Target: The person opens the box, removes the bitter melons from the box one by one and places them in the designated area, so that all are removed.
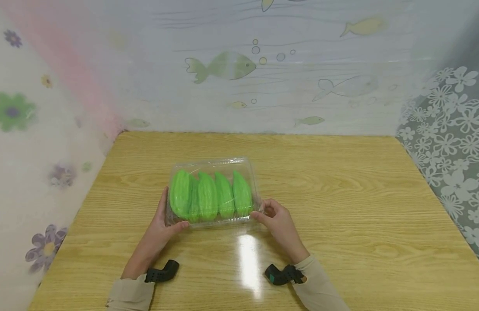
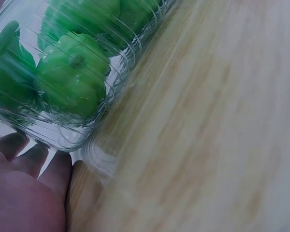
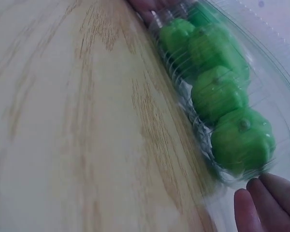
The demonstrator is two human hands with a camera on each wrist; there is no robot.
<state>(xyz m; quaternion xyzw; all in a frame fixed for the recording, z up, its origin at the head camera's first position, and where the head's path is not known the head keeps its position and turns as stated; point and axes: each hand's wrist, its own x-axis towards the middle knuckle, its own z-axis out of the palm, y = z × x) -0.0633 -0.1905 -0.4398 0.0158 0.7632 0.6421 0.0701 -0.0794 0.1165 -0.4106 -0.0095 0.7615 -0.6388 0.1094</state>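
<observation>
A clear plastic clamshell box (image 1: 212, 190) sits over the middle of the table, turned slightly. Inside lie several bright green ridged gourds (image 1: 207, 196), side by side, with tapered tips towards the back. My left hand (image 1: 155, 235) holds the box's left end, fingers along the side and thumb at the front edge. At the front right corner, my right hand (image 1: 277, 222) pinches the rim between thumb and curled fingers. The left wrist view shows fingers (image 2: 53, 174) against the box's end. In the right wrist view, fingertips (image 3: 253, 186) touch the near corner.
A wood-grain table (image 1: 340, 207) lies under the box. Behind it stands a pale wall (image 1: 294, 90) with painted fish, and flower-patterned walls (image 1: 25, 172) flank the sides. Black wrist cameras (image 1: 163, 272) are strapped at both cuffs.
</observation>
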